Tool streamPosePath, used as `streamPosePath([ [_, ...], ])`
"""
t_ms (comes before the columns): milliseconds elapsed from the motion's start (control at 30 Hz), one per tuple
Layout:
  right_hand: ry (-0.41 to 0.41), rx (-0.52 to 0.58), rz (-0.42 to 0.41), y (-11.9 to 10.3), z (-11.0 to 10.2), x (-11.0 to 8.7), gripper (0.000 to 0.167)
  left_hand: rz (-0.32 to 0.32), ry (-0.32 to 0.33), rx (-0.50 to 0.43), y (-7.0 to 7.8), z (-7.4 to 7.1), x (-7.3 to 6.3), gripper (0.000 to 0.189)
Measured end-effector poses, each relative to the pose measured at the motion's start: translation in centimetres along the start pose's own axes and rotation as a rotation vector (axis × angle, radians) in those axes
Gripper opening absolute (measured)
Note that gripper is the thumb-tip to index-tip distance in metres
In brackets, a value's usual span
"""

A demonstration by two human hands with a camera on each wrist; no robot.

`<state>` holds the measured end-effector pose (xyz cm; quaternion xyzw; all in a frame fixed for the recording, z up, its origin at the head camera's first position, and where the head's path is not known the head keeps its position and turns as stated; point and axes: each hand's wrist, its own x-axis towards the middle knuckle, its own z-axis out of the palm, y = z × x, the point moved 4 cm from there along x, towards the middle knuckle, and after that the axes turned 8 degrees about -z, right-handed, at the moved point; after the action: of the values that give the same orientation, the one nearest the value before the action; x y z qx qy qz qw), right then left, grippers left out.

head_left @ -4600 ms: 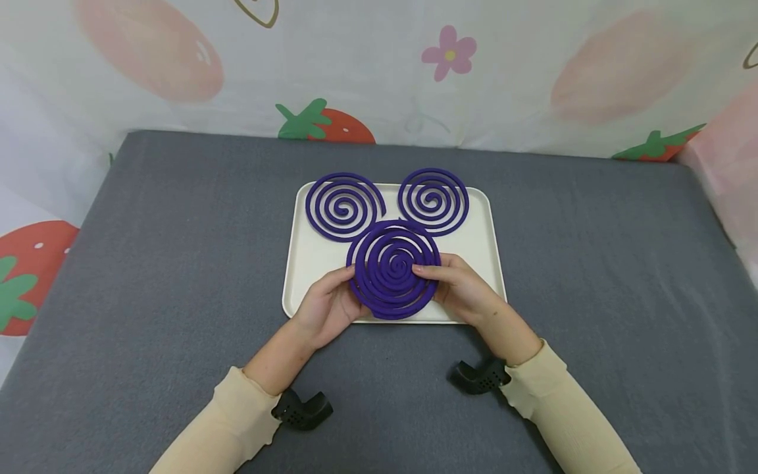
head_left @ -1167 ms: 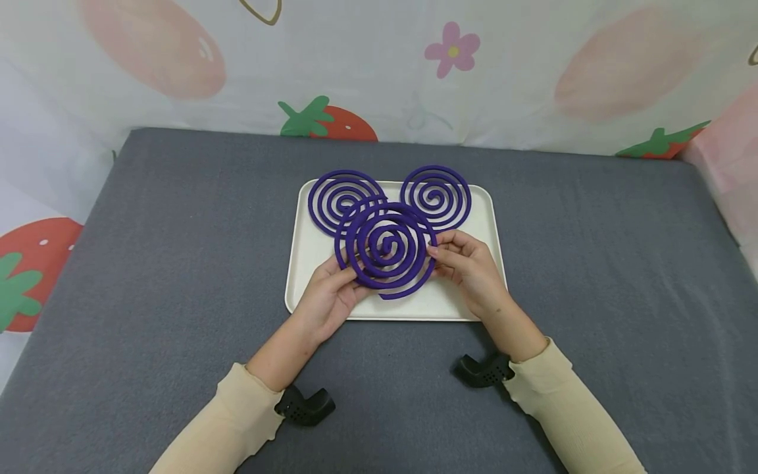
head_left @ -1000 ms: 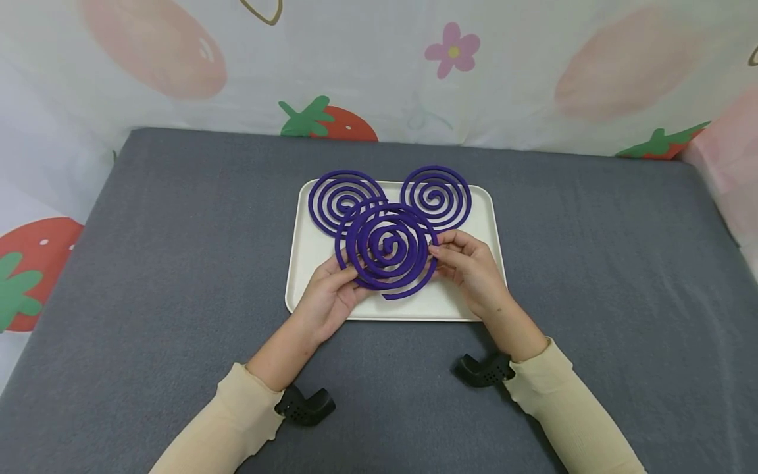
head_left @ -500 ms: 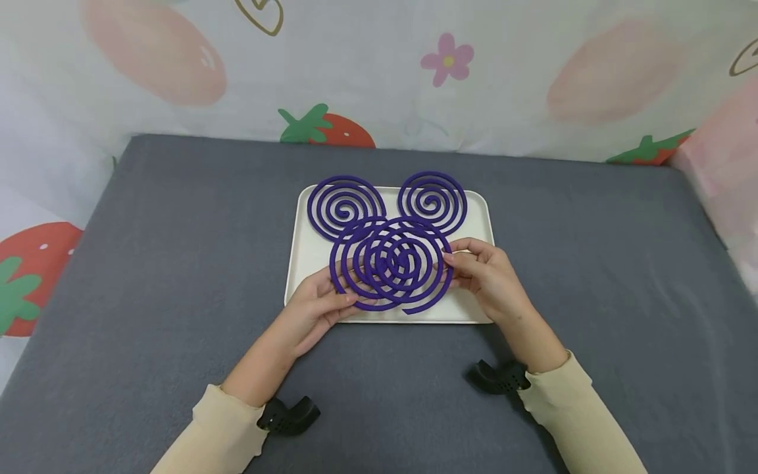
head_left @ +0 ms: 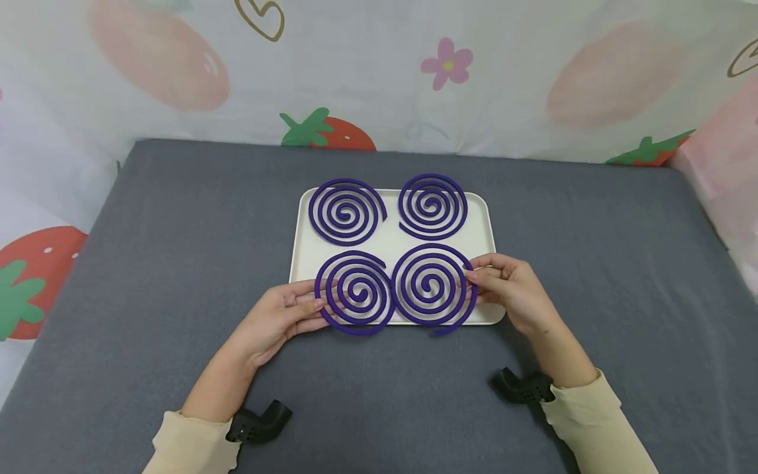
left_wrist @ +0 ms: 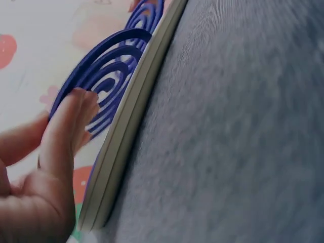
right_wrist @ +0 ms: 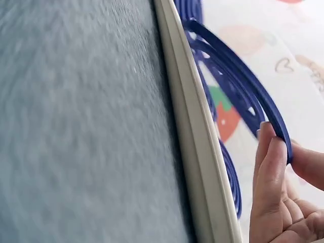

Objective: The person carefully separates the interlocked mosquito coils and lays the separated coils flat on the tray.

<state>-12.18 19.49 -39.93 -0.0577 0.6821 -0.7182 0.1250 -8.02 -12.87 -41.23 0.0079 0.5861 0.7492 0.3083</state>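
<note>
In the head view two purple mosquito coils stand tilted above the front of a white tray (head_left: 482, 232). My left hand (head_left: 278, 320) pinches the left coil (head_left: 359, 296) at its outer edge, thumb on top and fingers beneath. The right coil (head_left: 431, 286) is pinched at its right edge between the thumb and fingers of my right hand (head_left: 512, 286). The held coils meet or nearly meet at the middle. In both wrist views a held coil, left (left_wrist: 109, 61) and right (right_wrist: 253, 83), rises clear of the tray's side at the gripped end.
Two more mosquito coils, one at back left (head_left: 345, 214) and one at back right (head_left: 431, 206), lie on the tray, reaching over its rear rim. Grey cloth (head_left: 379, 408) covers the table. A printed curtain (head_left: 503, 79) hangs behind it.
Earlier the two held coils overlapped as one stack. My hands have moved apart, left hand leftward and right hand rightward, and the coils are now side by side, closer to the tray's front edge.
</note>
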Motion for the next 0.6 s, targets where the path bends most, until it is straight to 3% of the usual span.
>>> streamPosePath([
  [200,0.004,-0.068,0.002,0.2,-0.9,-0.1,0.012,-0.057,0.183,0.036,0.2,-0.9,-0.2,0.039],
  [300,0.001,-0.088,-0.003,0.2,-1.1,-0.1,0.022,-0.055,0.236,0.073,0.4,-1.0,-0.4,0.040],
  [433,0.010,-0.123,-0.007,0.3,-1.2,0.0,0.032,-0.047,0.268,0.125,0.7,-1.2,-0.5,0.040],
  [600,0.041,-0.160,-0.014,0.1,-1.5,0.1,0.035,-0.040,0.219,0.134,0.9,-2.0,-0.9,0.041],
])
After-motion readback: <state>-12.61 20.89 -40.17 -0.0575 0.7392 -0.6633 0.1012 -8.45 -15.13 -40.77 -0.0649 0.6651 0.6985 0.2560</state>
